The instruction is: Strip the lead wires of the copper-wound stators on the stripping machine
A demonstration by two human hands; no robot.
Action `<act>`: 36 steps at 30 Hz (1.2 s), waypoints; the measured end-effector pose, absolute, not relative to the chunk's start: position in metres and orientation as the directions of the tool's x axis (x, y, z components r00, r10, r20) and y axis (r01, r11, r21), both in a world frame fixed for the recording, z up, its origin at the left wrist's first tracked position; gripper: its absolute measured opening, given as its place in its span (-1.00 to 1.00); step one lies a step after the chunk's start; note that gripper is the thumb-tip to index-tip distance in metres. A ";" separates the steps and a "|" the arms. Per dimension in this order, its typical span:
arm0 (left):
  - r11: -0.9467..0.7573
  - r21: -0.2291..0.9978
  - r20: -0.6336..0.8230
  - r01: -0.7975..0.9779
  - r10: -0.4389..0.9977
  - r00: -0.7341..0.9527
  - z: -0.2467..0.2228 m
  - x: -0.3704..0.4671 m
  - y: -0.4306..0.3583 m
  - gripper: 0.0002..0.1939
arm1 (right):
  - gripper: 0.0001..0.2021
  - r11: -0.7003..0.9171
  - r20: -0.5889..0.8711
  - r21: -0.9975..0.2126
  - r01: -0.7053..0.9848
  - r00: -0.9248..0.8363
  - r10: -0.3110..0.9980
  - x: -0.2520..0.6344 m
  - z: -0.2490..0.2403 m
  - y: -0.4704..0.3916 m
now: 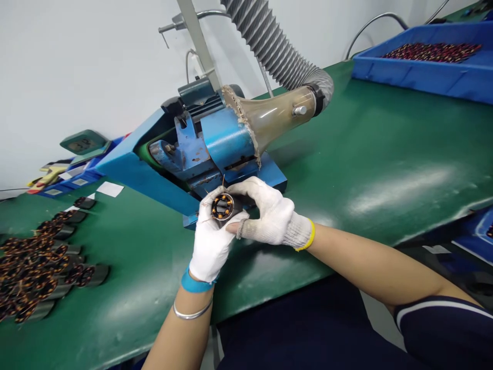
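Note:
A motor stator (223,207) with orange copper windings is held in front of the blue machine, its wound end facing me. Thin copper wire ends stick out around it. My left hand (210,236), in a white glove, is closed around its left side and underside. My right hand (265,210), in a white glove with a yellow cuff edge, grips it from the right, with a bare thumb tip against its side. Just beyond both hands stands the blue belt-driven machine (227,136), its clear funnel (275,115) leading to a grey hose.
Many wound stators (42,267) stand grouped on the green table (385,154) at the left. A blue tray (416,74) of small parts sits at the back right. The grey corrugated hose (269,43) hangs overhead. Blue bins (73,177) and white papers (110,188) lie back left.

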State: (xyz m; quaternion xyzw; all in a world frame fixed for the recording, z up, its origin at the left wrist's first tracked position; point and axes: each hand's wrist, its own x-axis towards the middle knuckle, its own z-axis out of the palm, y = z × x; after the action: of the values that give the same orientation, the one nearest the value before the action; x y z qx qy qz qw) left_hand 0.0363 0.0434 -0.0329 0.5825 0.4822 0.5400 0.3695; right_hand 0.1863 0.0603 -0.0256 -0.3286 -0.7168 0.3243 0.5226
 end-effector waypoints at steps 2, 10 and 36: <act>-0.202 0.979 0.200 0.042 0.979 0.044 -0.030 0.033 0.043 -0.31 | -0.40 0.593 0.550 -0.795 0.130 -0.257 0.794 0.188 -0.025 0.062; -0.259 0.958 0.259 0.121 0.966 0.017 -0.034 0.029 0.043 -0.37 | -0.49 0.661 0.597 -0.712 0.237 -0.290 0.748 0.187 -0.033 0.065; -0.555 0.706 0.652 0.441 0.753 -0.096 -0.046 0.028 0.051 -0.52 | -0.35 0.065 0.115 -0.960 -0.273 -0.170 0.979 0.180 -0.025 0.070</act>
State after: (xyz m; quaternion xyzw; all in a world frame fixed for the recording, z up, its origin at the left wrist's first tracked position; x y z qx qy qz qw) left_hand 0.0281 0.0507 -0.0464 0.6591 0.4526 0.5857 0.1332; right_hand 0.1797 0.0700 -0.0255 -0.3566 -0.4947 0.5834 0.5364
